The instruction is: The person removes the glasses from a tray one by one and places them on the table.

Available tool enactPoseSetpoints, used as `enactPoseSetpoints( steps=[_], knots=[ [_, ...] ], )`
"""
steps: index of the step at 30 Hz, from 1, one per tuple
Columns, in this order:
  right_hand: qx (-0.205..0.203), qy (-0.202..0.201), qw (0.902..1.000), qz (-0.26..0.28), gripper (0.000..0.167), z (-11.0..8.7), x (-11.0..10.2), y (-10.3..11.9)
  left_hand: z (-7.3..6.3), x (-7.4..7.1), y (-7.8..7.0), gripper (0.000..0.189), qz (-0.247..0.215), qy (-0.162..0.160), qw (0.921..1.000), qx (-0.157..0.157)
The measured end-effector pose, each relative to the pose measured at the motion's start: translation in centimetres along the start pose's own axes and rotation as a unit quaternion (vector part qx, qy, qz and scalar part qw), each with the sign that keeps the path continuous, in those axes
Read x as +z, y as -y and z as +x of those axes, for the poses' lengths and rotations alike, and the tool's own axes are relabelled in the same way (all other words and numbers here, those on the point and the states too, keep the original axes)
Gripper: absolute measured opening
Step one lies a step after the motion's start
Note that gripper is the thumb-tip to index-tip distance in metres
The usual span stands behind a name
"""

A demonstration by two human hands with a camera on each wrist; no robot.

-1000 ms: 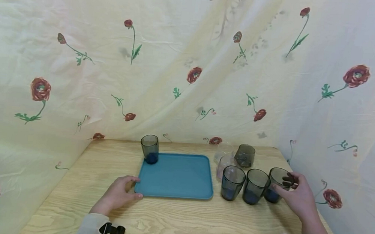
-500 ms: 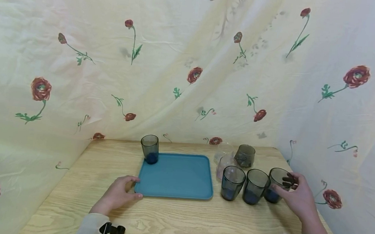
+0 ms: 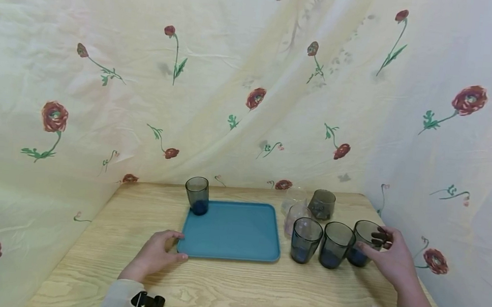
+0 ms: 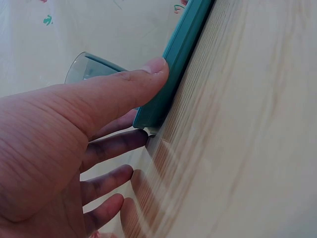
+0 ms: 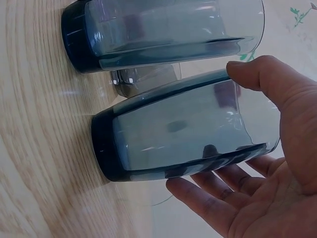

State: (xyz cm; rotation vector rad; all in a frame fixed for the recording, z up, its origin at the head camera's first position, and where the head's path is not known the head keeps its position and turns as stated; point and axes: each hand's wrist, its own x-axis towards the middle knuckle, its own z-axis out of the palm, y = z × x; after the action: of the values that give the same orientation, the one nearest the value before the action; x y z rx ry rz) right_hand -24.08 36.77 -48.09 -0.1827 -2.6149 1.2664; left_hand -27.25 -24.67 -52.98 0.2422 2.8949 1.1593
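My left hand [image 3: 155, 254] holds the near left corner of a blue rectangular tray [image 3: 234, 234]. In the left wrist view its thumb presses the tray's rim [image 4: 181, 54], with fingers around the corner. On the tray's far left corner stands a smoky tumbler [image 3: 197, 198] with a dark blue base. My right hand [image 3: 391, 259] grips the rightmost of three similar tumblers in a row, a smoky glass tumbler [image 5: 183, 129] standing on the table. Its thumb lies on one side and its fingers on the other. Left of it are the middle tumbler [image 3: 336, 246] and the left tumbler [image 3: 305, 242].
Behind the row stand a low smoky glass [image 3: 322, 205] and two clear glasses, one near [image 3: 295, 217] and one farther back [image 3: 294, 197], partly hidden. The wooden table [image 3: 223, 294] ends at a flowered cloth [image 3: 216, 96] at the back and sides.
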Motion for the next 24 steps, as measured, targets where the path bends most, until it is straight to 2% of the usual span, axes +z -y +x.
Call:
enactPoseSetpoints(
  steps=[11, 16, 24],
  knots=[
    [-0.003, 0.024, 0.9997, 0.003, 0.107, -0.1, -0.5, 0.2, -0.1, -0.2, -0.3, 0.059, -0.002, 0.003, 1.0000, 0.000],
    [-0.005, 0.007, 0.9999, 0.013, 0.101, -0.2, -0.9, 0.7, -0.2, -0.3, -0.6, 0.058, -0.005, 0.002, 1.0000, 0.001],
    [-0.036, -0.011, 0.9991, 0.020, 0.094, -0.1, -1.9, 2.4, -0.3, -0.3, -0.6, 0.057, -0.016, 0.006, 0.9999, 0.000]
  ],
)
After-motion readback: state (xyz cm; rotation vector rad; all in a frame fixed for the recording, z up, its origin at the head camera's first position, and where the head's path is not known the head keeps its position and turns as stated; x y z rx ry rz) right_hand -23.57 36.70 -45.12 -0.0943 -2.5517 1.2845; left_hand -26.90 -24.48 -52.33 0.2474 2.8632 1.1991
